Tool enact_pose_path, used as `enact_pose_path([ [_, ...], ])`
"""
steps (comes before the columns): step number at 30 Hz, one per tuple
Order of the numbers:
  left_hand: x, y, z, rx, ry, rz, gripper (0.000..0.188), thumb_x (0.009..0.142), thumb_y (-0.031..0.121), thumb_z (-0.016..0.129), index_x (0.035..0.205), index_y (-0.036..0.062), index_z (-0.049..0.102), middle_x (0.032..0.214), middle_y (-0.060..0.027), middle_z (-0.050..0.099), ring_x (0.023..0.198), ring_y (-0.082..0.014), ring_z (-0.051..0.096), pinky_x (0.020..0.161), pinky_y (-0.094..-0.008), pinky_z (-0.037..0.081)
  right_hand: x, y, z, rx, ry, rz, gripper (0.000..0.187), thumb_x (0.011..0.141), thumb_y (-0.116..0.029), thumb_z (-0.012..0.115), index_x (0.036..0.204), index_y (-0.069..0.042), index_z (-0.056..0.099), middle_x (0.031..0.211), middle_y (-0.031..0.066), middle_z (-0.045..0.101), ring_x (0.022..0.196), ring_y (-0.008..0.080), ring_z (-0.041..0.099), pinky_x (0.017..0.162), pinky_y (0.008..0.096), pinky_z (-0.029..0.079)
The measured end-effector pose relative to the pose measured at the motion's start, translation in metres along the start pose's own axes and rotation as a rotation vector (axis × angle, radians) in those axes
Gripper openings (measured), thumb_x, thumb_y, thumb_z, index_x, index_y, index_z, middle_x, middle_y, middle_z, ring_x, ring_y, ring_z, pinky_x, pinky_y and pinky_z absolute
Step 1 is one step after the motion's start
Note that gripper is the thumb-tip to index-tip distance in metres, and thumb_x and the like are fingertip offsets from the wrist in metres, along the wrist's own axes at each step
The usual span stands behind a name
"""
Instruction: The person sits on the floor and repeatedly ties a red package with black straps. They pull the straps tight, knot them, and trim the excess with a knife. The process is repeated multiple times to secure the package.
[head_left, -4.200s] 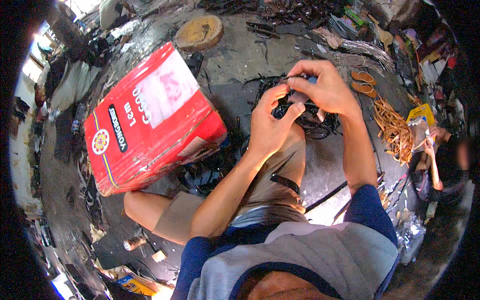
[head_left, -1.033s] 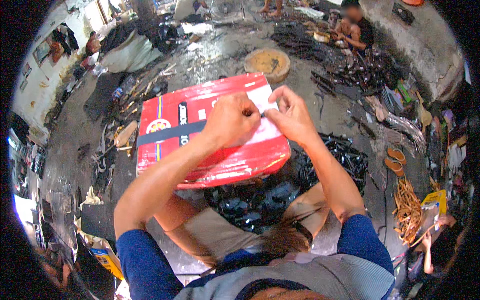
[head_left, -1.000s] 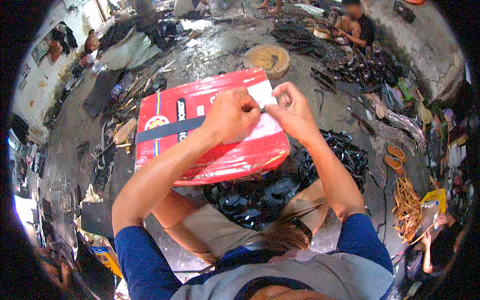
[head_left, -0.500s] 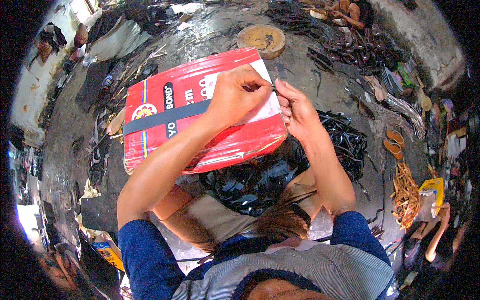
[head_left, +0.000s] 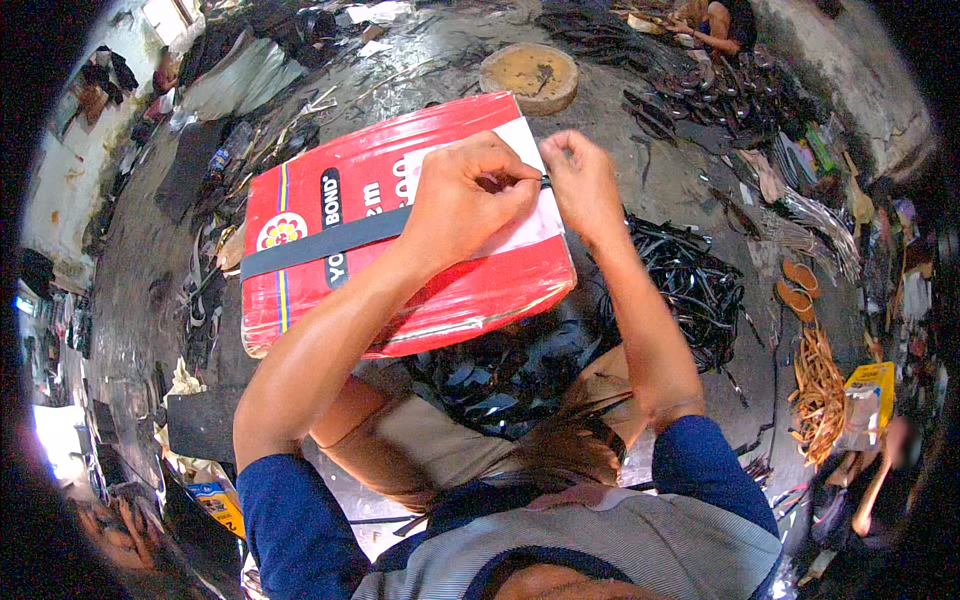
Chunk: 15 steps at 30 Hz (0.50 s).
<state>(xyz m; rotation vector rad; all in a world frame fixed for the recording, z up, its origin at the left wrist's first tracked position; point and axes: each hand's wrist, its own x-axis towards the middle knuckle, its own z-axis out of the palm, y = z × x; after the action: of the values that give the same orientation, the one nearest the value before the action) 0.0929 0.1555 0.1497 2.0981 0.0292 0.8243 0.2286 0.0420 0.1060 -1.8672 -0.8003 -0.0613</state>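
A red cardboard box [head_left: 490,285] rests in front of me above my lap, with a white patch at its right end. A flat black strip [head_left: 325,243] lies across its top and runs under my left hand [head_left: 475,195]. That hand presses on the box, its thumb and forefinger pinching the strip's dark end near the right edge. My right hand [head_left: 582,185] is just beyond that edge, beside the left fingertips. Its fingers are curled in and slightly blurred; whatever they may hold is hidden.
Below the box is a heap of shiny black strips [head_left: 510,375]; another tangle [head_left: 690,295] lies to the right. A round wooden block [head_left: 530,78] stands beyond the box. Tan strips [head_left: 818,395], sandals [head_left: 797,290] and a yellow package [head_left: 868,405] lie right. Other people sit around the edges.
My right hand has moved up and away from the left fingertips, its fingers curling in. The left hand keeps its pinch, and the box has shifted slightly toward me.
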Motion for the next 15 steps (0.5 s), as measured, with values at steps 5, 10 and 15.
enact_pose_path([
  [5,-0.006,0.003,0.004,-0.008,-0.012,-0.035,0.005,0.079,0.004,0.074,0.084,0.0037,0.077,0.081,-0.0055,0.071,0.075,-0.012,0.066,0.067,-0.0275,0.053,-0.039,0.064,0.026,0.27,0.046,0.228,0.025,0.095,-0.023,0.065,0.096,0.002,0.068,0.093,0.0199,0.072,0.084,0.0306,0.069,0.079,0.0418,0.052],
  [10,-0.008,0.002,0.002,0.004,-0.022,-0.068,0.006,0.081,0.002,0.073,0.084,0.0033,0.077,0.083,-0.0046,0.071,0.076,-0.0106,0.065,0.067,-0.0271,0.053,-0.053,0.1,0.045,0.213,0.075,0.215,0.027,0.094,-0.024,0.066,0.096,0.003,0.067,0.093,0.022,0.072,0.086,0.0351,0.069,0.08,0.0422,0.052],
  [15,0.0,0.01,0.003,0.007,-0.027,-0.073,0.005,0.081,0.002,0.072,0.083,0.0022,0.076,0.082,-0.0053,0.071,0.076,-0.0112,0.065,0.068,-0.0268,0.053,-0.077,0.165,0.063,0.105,0.082,0.285,0.029,0.094,-0.026,0.067,0.096,0.002,0.068,0.093,0.0225,0.072,0.088,0.0374,0.069,0.081,0.0445,0.052],
])
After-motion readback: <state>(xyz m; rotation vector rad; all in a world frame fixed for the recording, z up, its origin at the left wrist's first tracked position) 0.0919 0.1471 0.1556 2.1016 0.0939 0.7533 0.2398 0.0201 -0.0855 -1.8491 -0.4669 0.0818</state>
